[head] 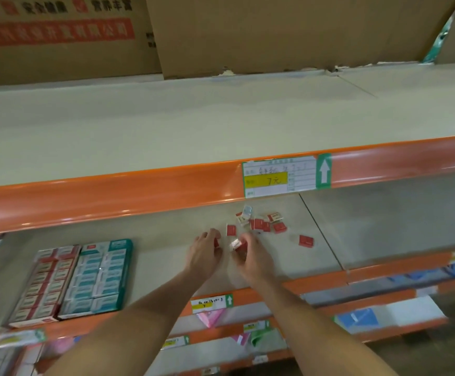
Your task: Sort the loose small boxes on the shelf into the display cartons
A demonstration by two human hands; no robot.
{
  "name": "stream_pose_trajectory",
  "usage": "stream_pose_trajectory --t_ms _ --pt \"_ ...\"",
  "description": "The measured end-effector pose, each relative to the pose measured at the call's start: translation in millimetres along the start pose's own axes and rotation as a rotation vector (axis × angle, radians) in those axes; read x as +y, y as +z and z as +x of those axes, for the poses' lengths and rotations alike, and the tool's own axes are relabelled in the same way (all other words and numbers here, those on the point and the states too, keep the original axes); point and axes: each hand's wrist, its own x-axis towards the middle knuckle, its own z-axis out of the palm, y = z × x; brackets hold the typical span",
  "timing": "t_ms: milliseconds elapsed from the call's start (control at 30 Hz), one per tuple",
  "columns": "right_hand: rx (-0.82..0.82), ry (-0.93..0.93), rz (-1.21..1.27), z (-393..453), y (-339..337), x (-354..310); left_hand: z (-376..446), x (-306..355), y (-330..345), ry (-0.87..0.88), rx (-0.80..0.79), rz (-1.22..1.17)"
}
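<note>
Several loose small red boxes (261, 224) lie scattered on the middle shelf (153, 256), with one apart at the right (306, 241) and one just beyond my hands (231, 230). My left hand (206, 253) curls round a small red box. My right hand (250, 256) grips small red and white boxes beside it. At the shelf's left stand two display cartons: a red one (41, 283) and a teal one (98, 275), both filled with rows of small boxes.
An orange shelf rail with a price label (280, 176) overhangs the loose boxes. The shelf above carries large cardboard cartons (248, 31) at its back. Lower shelves hold blue and pink packets (362, 318).
</note>
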Motion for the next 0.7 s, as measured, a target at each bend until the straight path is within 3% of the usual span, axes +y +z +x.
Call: stream_pose_trajectory --t_ms 133,367,567,700 --pt "-0.016 0.058 -0.018 -3.7 3.6 0.2 -15.9 -11.9 -4.4 -0.008 -0.017 -0.037" --pt "-0.046 -0.043 -0.192 -10.4 3.6 -2.5 -35.4 -21.0 -9.0 -0.018 -0.042 -0.059" --pt "-0.07 -0.124 -0.14 -14.3 2.1 -2.9 -34.1 -17.3 -14.7 0.13 -0.152 0.052" --pt "-0.062 -0.095 -0.099 -20.2 -2.8 -5.5 -39.7 -17.6 -14.1 0.022 -0.115 0.073"
